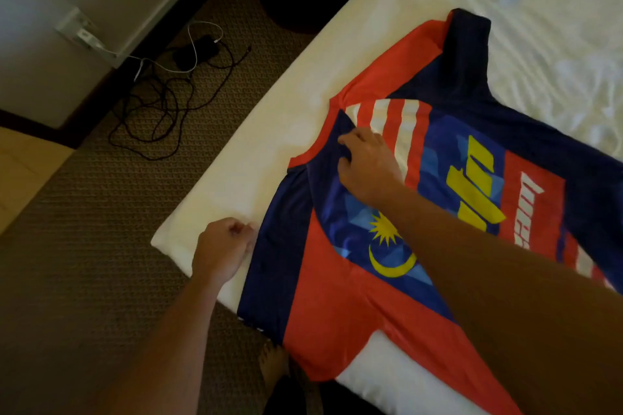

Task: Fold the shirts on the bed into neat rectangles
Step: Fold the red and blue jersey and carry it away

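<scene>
Shirt (387, 212), one, red and navy, spread flat on the white bed (269, 131).
Two hands: left hand (220, 251) pinches its sleeve edge; right hand (367, 167) grips the collar fabric.

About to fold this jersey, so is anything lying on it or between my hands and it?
Nothing visible: the right hand already pinches the red and navy jersey at its collar, and the left hand is at its sleeve edge.

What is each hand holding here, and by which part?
The right hand pinches the shirt at its collar. The left hand has its fingers curled at the near sleeve's edge; whether they grip it cannot be told.
</scene>
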Demonstrator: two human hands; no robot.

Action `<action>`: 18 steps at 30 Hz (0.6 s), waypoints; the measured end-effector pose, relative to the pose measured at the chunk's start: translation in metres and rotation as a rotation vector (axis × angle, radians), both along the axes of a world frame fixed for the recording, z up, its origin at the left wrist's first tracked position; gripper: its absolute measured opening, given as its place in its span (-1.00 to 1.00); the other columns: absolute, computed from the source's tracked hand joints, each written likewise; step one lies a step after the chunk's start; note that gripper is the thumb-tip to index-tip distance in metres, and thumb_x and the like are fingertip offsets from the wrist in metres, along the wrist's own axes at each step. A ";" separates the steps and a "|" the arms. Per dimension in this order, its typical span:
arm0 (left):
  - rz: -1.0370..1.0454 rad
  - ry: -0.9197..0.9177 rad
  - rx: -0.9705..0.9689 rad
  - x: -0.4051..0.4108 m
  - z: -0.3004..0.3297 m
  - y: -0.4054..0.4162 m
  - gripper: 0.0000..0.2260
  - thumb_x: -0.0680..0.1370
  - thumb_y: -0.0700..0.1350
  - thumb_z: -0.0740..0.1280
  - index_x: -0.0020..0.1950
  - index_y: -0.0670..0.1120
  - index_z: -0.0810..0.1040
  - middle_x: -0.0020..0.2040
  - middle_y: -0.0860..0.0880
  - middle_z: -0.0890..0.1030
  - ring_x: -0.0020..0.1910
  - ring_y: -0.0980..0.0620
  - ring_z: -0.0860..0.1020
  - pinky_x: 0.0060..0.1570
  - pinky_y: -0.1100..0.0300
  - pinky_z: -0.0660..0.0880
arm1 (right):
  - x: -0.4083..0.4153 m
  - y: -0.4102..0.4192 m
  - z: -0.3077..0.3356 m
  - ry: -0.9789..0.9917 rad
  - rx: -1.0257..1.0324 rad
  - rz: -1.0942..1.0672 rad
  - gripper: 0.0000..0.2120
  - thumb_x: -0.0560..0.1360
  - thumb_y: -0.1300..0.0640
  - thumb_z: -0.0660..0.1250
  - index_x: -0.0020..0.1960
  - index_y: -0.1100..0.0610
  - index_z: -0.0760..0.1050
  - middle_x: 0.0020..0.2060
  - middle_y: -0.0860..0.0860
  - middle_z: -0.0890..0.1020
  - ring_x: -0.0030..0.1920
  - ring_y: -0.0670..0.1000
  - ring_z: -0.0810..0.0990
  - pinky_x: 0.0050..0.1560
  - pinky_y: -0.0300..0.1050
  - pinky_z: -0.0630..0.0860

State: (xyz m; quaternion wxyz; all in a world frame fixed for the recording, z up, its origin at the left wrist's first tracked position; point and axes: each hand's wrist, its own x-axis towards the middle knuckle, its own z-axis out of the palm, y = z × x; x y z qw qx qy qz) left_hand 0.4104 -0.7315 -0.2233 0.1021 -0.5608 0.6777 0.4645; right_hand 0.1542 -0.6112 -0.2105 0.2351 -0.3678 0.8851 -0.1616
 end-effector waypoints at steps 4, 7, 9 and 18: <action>-0.090 -0.023 0.020 0.021 0.005 0.016 -0.62 0.56 0.16 0.39 -0.24 -0.13 0.58 -0.32 -0.06 0.64 -0.22 -0.09 0.61 -0.07 -0.05 0.53 | 0.094 0.074 -0.013 -0.064 -0.030 -0.278 -0.87 0.49 0.23 0.35 0.03 0.22 0.57 0.07 0.18 0.53 0.12 0.26 0.50 0.15 0.13 0.44; -0.229 -0.070 -0.008 0.037 0.009 0.028 -0.69 0.51 0.19 0.44 -0.16 -0.05 0.58 -0.20 -0.02 0.63 -0.17 -0.01 0.59 -0.10 0.00 0.54 | 0.165 0.125 -0.011 -0.144 0.032 -0.677 -0.91 0.50 0.18 0.37 -0.09 0.22 0.52 -0.02 0.20 0.54 0.04 0.28 0.54 0.07 0.09 0.41; -0.325 -0.110 -0.027 0.045 0.013 0.038 -0.66 0.48 0.18 0.48 -0.17 -0.08 0.56 -0.21 -0.04 0.62 -0.19 -0.02 0.58 -0.12 -0.01 0.56 | 0.211 0.152 -0.008 -0.144 0.104 -0.847 -0.84 0.51 0.14 0.37 -0.05 0.24 0.50 0.01 0.22 0.52 0.04 0.29 0.53 0.03 0.10 0.40; -0.253 -0.062 0.109 0.080 0.008 0.055 -0.84 0.58 -0.08 0.44 -0.06 -0.17 0.65 -0.13 -0.13 0.68 -0.11 -0.14 0.64 -0.02 -0.06 0.59 | 0.288 0.172 -0.007 -0.427 0.227 -0.987 -0.69 0.57 -0.05 0.30 0.02 0.20 0.57 -0.01 0.14 0.63 0.02 0.18 0.59 0.04 0.00 0.49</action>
